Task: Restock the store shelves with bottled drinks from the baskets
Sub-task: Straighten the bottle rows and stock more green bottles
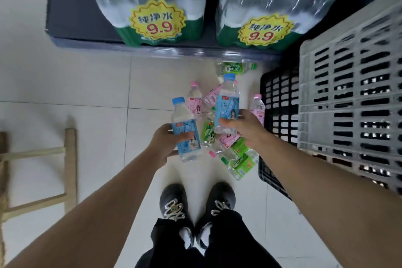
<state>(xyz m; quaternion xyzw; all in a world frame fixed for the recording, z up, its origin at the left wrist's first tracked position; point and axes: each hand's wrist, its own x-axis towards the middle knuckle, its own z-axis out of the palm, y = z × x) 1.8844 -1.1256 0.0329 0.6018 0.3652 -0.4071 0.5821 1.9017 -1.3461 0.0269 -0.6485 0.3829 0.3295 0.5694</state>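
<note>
My left grip clamps a blue-label bottle, my right grip a second bottle; I should carry both upright, seating them label-forward on the shelf.

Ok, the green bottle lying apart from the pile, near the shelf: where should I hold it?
Probably round the labelled middle of the green bottle, coming from above. It lies on its side with the cap pointing right, and nothing rests on it.
</note>
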